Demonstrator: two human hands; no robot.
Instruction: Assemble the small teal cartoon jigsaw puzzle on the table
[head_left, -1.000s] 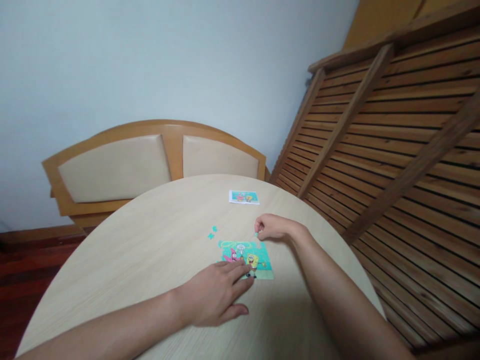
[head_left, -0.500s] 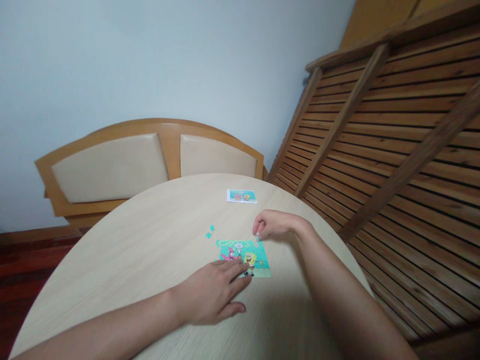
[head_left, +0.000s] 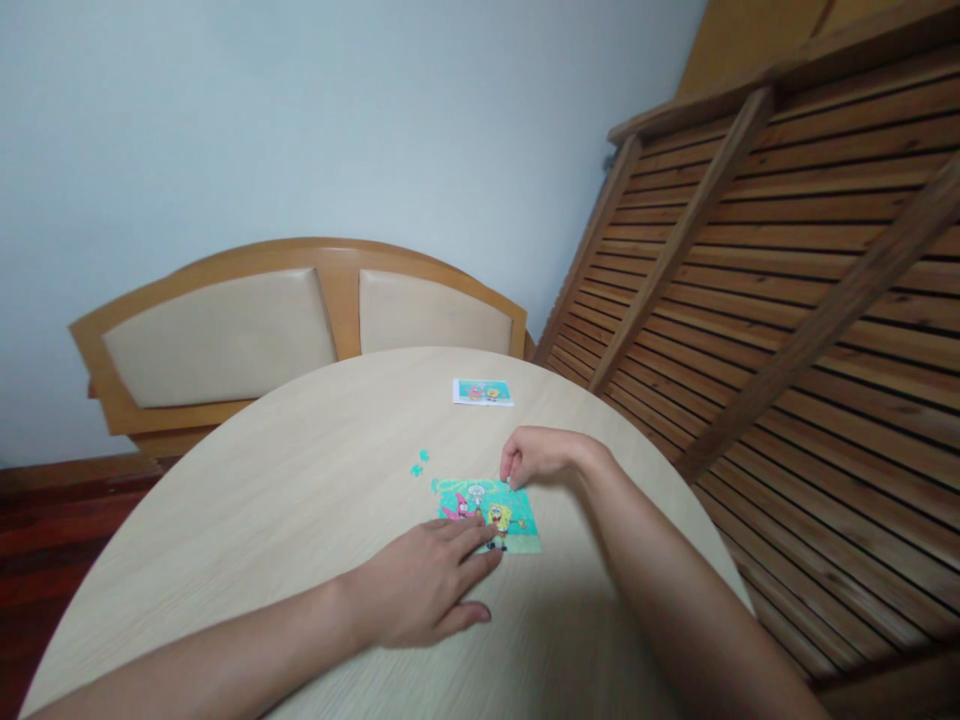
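Note:
A jigsaw puzzle with a turquoise cartoon picture lies flat on the table. My left hand rests palm down across its lower left part, fingers spread, covering some of the picture. At the puzzle's top edge, right of the middle, my right hand is closed in a pinch on a small puzzle piece, mostly hidden by the fingertips. Two loose turquoise pieces, an upper piece and a lower piece, lie apart beyond the puzzle's upper left corner.
A printed reference picture lies farther back on the round wooden table. Behind the table stands a padded headboard against the wall. Wooden slats lean along the right side.
My right hand has moved slightly down and left with the puzzle piece, to the puzzle's top edge. My left hand stays in place.

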